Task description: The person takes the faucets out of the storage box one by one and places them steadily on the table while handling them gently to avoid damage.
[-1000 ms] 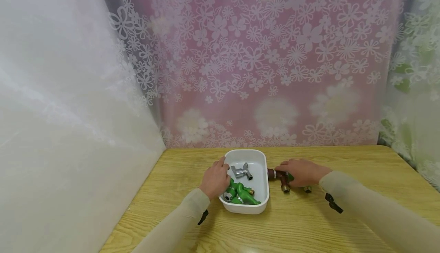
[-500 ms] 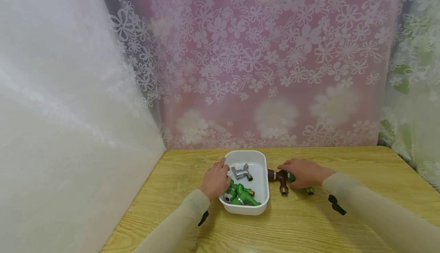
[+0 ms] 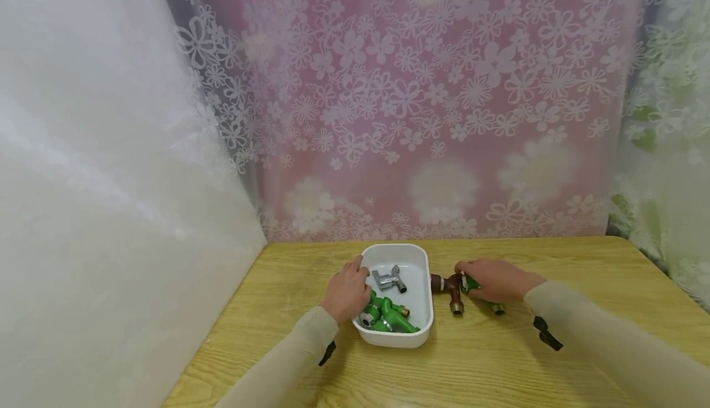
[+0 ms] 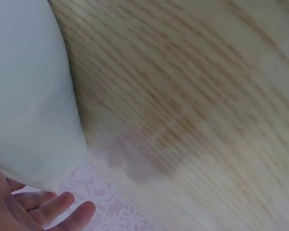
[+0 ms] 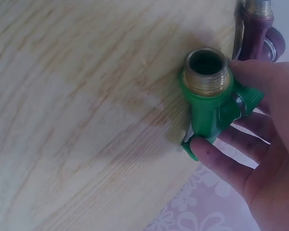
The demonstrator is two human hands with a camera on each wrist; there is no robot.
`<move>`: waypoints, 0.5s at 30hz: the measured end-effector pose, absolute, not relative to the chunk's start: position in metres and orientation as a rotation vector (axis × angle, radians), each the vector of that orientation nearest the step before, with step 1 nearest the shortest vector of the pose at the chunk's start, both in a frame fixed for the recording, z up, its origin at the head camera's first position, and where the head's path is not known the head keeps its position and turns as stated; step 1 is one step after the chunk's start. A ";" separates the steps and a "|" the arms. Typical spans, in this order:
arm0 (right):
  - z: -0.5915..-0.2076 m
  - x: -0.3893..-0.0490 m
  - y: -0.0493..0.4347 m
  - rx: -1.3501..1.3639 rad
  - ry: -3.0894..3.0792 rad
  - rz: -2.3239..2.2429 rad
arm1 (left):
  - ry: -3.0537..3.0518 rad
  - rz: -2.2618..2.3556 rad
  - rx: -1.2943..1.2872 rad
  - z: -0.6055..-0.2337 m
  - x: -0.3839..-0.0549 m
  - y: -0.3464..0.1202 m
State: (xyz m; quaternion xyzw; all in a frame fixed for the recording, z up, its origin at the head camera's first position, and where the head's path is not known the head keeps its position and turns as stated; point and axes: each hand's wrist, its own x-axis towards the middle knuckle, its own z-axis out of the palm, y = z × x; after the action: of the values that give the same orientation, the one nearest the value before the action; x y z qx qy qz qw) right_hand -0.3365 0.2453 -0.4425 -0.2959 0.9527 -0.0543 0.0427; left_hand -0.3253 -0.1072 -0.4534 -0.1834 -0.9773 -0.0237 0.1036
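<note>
In the head view my left hand (image 3: 347, 289) rests on the left rim of a white tub (image 3: 388, 338), fingers fairly straight; the left wrist view shows loosely spread fingers (image 4: 82, 214) at the rim. My right hand (image 3: 500, 278) holds a green branched pipe fitting (image 3: 497, 308) on the table. In the right wrist view this fitting (image 5: 207, 113) has a brass threaded mouth facing the camera, with digits on both sides of it. Just left of that hand lies a brown tee-shaped pipe fitting (image 3: 456, 294), close against the tub's right side.
Inside the tub lie a chrome angle valve (image 3: 391, 280) and several green fittings (image 3: 391, 315) with metal ends. The wooden table (image 3: 482, 365) ends at a pink flowered curtain (image 3: 432, 118). A white sheet (image 3: 111, 180) hangs along the left.
My right hand has shifted slightly right, uncovering more of the brown fitting and of the green one. The left hand and the tub have stayed nearly in place.
</note>
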 end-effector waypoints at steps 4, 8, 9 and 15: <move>-0.444 -0.340 0.244 -0.889 2.906 -0.190 | -2.874 -0.069 -0.542 -0.454 -0.326 -0.107; -0.447 -0.343 0.245 -0.898 2.903 -0.184 | -2.876 -0.057 -0.550 -0.452 -0.326 -0.107; -0.447 -0.343 0.245 -0.897 2.903 -0.189 | -2.879 -0.052 -0.552 -0.452 -0.326 -0.107; -0.449 -0.344 0.246 -0.886 2.920 -0.190 | -2.891 -0.045 -0.549 -0.452 -0.325 -0.107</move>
State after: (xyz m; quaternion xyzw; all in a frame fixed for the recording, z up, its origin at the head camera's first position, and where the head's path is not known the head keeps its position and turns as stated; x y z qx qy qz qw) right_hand -0.3438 0.2461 -0.4489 -0.2896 0.9542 -0.0621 0.0422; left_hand -0.3251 -0.1066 -0.4522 -0.1856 -0.9775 -0.0151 0.0993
